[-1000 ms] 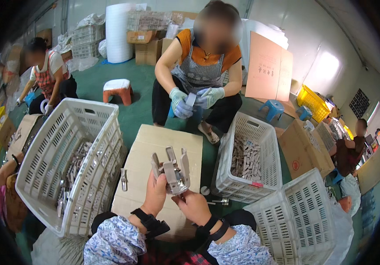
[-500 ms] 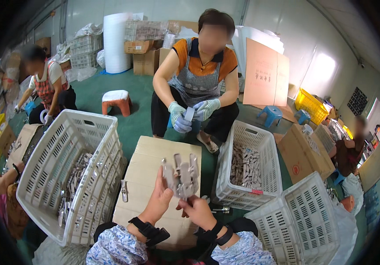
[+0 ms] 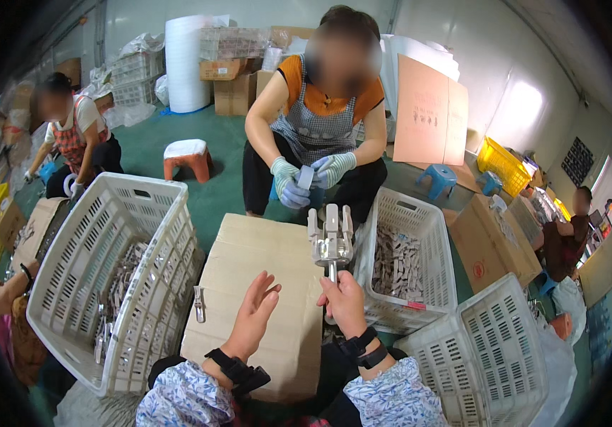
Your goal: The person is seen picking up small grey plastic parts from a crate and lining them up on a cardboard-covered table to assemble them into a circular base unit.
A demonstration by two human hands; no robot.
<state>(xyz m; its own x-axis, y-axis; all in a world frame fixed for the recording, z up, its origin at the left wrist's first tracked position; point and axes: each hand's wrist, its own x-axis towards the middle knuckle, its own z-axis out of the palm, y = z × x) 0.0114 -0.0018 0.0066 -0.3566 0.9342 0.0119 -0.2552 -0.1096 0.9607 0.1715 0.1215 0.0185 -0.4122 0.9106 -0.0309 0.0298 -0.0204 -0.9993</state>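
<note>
My right hand [image 3: 345, 302] grips the shaft of a shiny metal piece [image 3: 332, 245], which has a round head and several flat prongs standing up. It is held upright above the far right edge of a flat-topped cardboard box [image 3: 249, 260]. Over the front half of that box, my left hand [image 3: 252, 313] is open and holds nothing, its palm toward the right and fingers apart. A small elongated metal part [image 3: 199, 304] lies at the box's left edge, beside the left crate.
A white slatted crate [image 3: 167, 285] with metal parts stands left. Another crate [image 3: 402, 324] of metal parts stands right, with a third crate [image 3: 501, 341] nearer me. Opposite sits a co-worker, gloved hands [image 3: 293, 191] on a grey ring-shaped thing. A red stool [image 3: 188, 167] stands behind.
The pronged metal piece has moved right and away from me, now held by my right hand alone. My left hand has let go of it and opened.
</note>
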